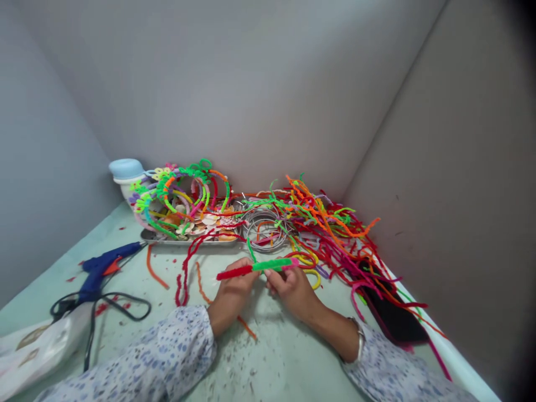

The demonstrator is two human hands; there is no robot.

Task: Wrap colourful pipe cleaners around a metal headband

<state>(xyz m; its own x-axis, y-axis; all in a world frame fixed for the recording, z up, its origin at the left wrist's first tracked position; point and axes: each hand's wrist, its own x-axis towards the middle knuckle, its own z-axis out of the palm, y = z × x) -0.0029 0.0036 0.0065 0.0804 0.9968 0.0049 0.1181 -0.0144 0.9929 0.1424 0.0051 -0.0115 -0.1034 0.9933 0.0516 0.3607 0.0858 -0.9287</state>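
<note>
Both my hands hold a headband wrapped in fuzzy pipe cleaner, seen nearly edge-on: red at its left, green along the middle, pink at its right end. My left hand is closed around the red part. The fingers of my right hand pinch the green part near the pink end. A loose green pipe cleaner end sticks up from the band between my hands. Just beyond it lie a coil of grey wire and yellow-handled scissors, partly hidden.
Finished headbands rest on a metal tray of shells beside a white bottle with a blue lid. Loose pipe cleaners pile up at right, partly over a dark phone. A blue glue gun with its cord lies at left.
</note>
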